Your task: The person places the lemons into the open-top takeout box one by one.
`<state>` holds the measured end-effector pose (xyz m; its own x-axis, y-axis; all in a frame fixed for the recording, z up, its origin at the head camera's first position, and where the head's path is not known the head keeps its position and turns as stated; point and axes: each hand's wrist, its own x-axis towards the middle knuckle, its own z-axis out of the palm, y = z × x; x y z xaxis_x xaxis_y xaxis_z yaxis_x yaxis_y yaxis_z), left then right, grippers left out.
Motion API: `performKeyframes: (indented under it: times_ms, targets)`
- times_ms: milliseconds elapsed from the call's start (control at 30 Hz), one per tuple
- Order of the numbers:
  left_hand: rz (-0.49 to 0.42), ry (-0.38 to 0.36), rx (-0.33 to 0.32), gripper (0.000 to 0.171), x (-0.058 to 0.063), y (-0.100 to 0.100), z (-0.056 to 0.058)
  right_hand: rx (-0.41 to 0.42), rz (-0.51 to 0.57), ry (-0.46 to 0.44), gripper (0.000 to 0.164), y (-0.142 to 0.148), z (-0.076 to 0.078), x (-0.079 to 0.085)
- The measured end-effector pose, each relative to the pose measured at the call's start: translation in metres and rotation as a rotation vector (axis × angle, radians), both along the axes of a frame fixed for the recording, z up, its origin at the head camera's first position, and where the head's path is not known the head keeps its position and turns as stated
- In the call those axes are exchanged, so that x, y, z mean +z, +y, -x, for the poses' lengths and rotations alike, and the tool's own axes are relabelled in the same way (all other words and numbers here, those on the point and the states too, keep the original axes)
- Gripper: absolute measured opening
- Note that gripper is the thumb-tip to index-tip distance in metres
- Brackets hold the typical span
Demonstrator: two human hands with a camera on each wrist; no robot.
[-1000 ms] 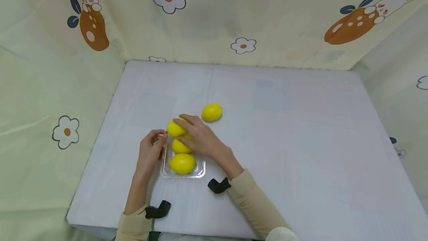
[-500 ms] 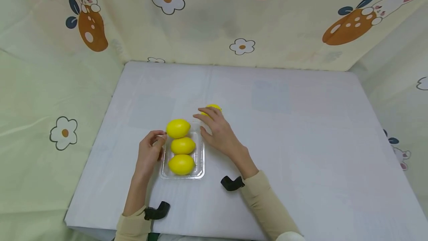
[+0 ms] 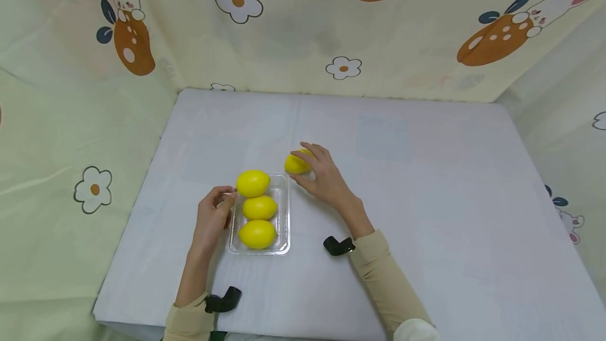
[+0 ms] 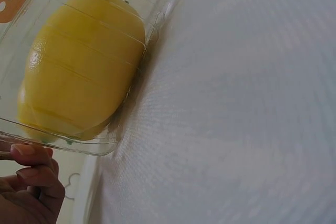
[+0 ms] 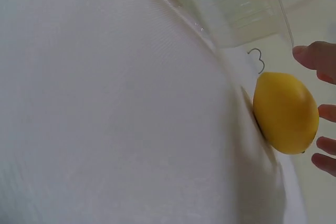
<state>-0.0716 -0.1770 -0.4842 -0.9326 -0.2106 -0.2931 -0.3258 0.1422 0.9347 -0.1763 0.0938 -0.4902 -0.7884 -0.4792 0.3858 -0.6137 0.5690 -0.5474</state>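
A clear plastic container (image 3: pixel 283 220) stands on the table, with three yellow lemons in a column along its left side: the far one (image 3: pixel 253 183), the middle one (image 3: pixel 260 208) and the near one (image 3: pixel 258 234). My left hand (image 3: pixel 211 220) pinches the container's left rim between thumb and fingers. Just beyond the far right corner lies another lemon (image 3: pixel 294 164), partly hidden by my right hand (image 3: pixel 325 179). That hand's fingers are spread over and around it. In the right wrist view this lemon (image 5: pixel 286 113) rests on the cloth, and the thumb stands apart from it.
A white cloth covers the table (image 3: pixel 426 199). Patterned curtains (image 3: pixel 293 30) rise behind it and at both sides. A black wrist mount (image 3: pixel 223 299) sticks out from the left sleeve, and another black mount (image 3: pixel 339 246) from the right.
My right hand has left the lemon at the container's far end and moved right and away to the loose lemon. My left hand stays at the rim.
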Motion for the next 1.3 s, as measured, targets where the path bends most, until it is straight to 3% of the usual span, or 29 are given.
performKeyframes:
  times_ms: [333, 567, 933, 1133, 1300]
  targets:
    - [0.010, 0.008, 0.006, 0.025, -0.004, -0.001, -0.002, -0.042, -0.043, -0.126, 0.053, 0.000, 0.000, -0.011]
    - [0.004, 0.012, 0.002, 0.025, -0.006, -0.001, -0.001, -0.051, 0.048, -0.168, 0.053, 0.000, 0.004, -0.018]
    - [0.000, 0.012, 0.006, 0.025, -0.006, -0.001, 0.001, -0.086, 0.116, -0.082, 0.052, 0.007, -0.002, -0.024]
    - [-0.003, 0.034, 0.006, 0.026, -0.005, -0.001, 0.002, -0.068, 0.181, 0.002, 0.055, 0.014, -0.017, -0.015]
    - [0.002, 0.025, 0.008, 0.026, -0.006, -0.002, 0.001, -0.027, 0.243, 0.047, 0.056, 0.011, -0.039, -0.007]
